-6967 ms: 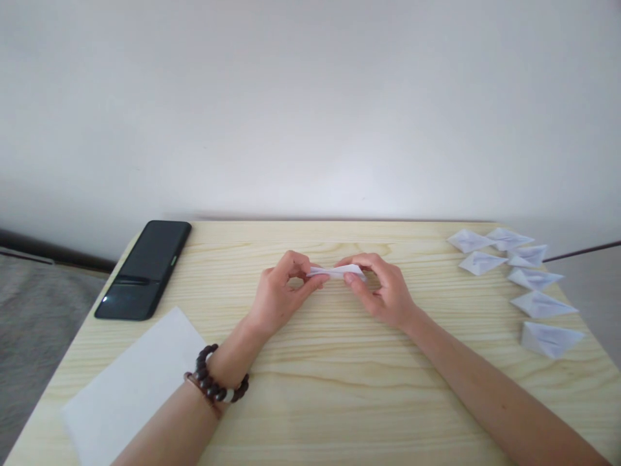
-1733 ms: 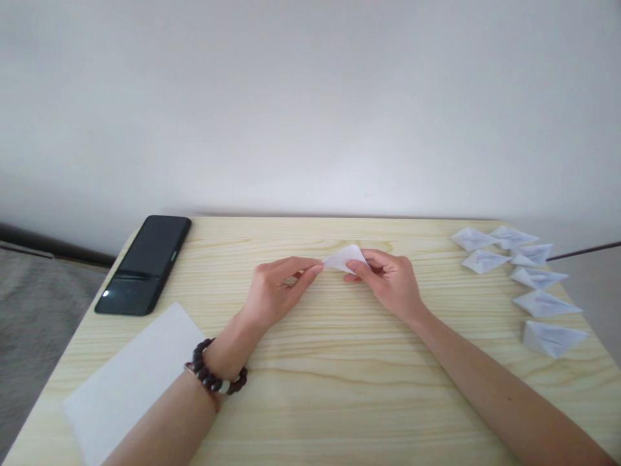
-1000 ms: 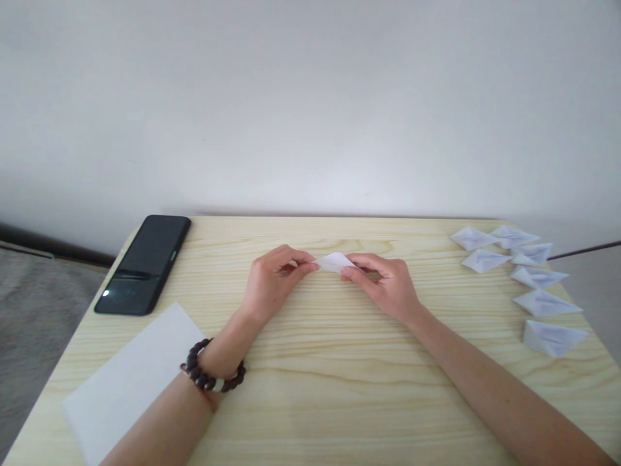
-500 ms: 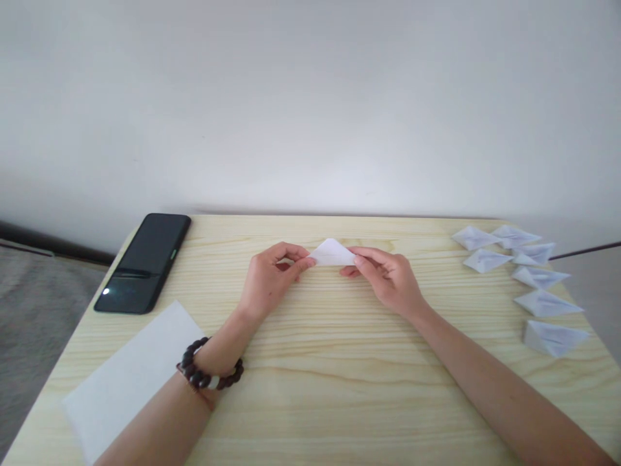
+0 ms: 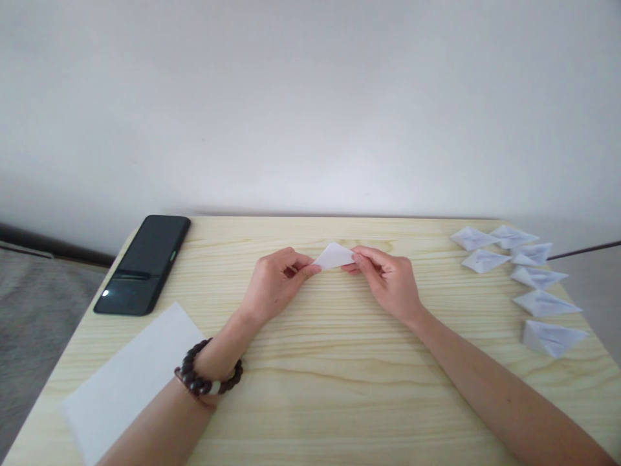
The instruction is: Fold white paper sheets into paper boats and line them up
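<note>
A small piece of folded white paper [image 5: 334, 256] is stretched between my two hands, above the middle of the wooden table. My left hand [image 5: 281, 278] pinches its left corner between thumb and fingers. On the other side, my right hand [image 5: 385, 275] grips the right corner, thumb on top and fingers behind. The paper has a blunt peak pointing away from me and is slightly tilted, its right end higher. My fingers cover both of its ends.
Several folded white paper shapes [image 5: 538, 277] stand along the right edge of the wooden table [image 5: 339, 388]. A black phone [image 5: 143, 265] lies at the back left. White paper sheets [image 5: 136, 375] lie near my left forearm. A pale wall [image 5: 310, 110] rises behind the table.
The folded paper has tilted, its left end dropping slightly. My left hand has shifted a little to the right, so less of the paper's lower edge shows between my hands.
</note>
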Tool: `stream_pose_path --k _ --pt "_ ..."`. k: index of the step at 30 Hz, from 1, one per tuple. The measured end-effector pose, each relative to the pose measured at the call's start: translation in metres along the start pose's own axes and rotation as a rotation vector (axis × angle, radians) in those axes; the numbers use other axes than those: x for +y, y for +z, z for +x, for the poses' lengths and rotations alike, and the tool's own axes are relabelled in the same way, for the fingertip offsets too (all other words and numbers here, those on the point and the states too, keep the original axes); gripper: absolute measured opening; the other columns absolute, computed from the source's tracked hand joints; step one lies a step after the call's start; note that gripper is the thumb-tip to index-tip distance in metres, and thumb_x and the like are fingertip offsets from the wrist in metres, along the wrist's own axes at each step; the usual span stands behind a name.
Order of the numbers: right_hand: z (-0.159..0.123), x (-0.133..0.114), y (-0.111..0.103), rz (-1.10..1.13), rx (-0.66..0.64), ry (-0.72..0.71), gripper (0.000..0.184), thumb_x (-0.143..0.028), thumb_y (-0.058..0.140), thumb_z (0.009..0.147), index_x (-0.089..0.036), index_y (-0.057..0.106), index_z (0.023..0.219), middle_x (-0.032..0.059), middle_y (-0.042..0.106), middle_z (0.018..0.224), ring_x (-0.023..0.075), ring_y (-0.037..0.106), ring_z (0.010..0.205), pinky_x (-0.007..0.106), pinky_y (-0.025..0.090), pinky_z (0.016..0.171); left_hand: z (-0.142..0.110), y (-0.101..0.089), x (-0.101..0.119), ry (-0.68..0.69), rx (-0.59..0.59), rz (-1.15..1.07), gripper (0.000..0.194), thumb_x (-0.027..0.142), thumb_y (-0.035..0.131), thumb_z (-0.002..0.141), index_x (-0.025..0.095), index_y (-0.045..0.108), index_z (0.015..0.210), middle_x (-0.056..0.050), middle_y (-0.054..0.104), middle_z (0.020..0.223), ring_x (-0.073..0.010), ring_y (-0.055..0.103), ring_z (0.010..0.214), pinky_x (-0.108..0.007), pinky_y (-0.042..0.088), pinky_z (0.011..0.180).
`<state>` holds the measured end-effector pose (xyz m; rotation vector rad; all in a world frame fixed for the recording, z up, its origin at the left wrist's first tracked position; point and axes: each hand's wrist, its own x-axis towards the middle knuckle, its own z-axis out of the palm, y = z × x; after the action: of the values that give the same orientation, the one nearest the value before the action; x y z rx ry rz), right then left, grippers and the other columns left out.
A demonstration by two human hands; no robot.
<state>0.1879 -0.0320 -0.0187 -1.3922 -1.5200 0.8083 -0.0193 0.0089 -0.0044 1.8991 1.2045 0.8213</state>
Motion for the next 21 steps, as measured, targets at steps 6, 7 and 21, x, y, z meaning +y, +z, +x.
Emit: stream_pose_path --k 6,7,21 --pt "0.0032 0.0041 -0.0008 0.183 0.004 0.104 0.026 -0.04 0.061 0.085 -0.019 0.069 0.098 0.0042 0.076 0.082 0.0192 0.074 0.073 0.029 0.062 0.069 0.0027 -0.0045 -0.0069 -0.074 -0.13 -0.053 0.031 0.042 0.057 0.084 0.015 0.072 0.09 0.0 0.061 0.058 -0.0093 0.05 0.051 -0.018 0.038 0.047" --pt "0.0033 0.0042 -0.0008 0.202 0.009 0.114 0.026 -0.039 0.062 0.084 -0.019 0.07 0.098 0.0039 0.076 0.082 0.0186 0.073 0.072 0.029 0.062 0.069 0.0027 -0.0052 -0.0068 -0.087 -0.137 -0.053 0.032 0.042 0.056 0.084 0.015 0.072 0.09 0.001 0.06 0.057 -0.0089 0.05 0.05 -0.018 0.038 0.046" --pt "0.004 -0.0013 0.0008 0.145 0.014 0.112 0.023 -0.041 0.063 0.083 -0.019 0.071 0.084 0.0032 0.074 0.07 0.0197 0.072 0.063 0.028 0.062 0.063 -0.002 -0.0001 -0.007 -0.107 -0.104 -0.093 0.026 0.039 0.059 0.084 0.016 0.07 0.087 -0.001 0.069 0.065 -0.0116 0.059 0.054 -0.02 0.046 0.054"
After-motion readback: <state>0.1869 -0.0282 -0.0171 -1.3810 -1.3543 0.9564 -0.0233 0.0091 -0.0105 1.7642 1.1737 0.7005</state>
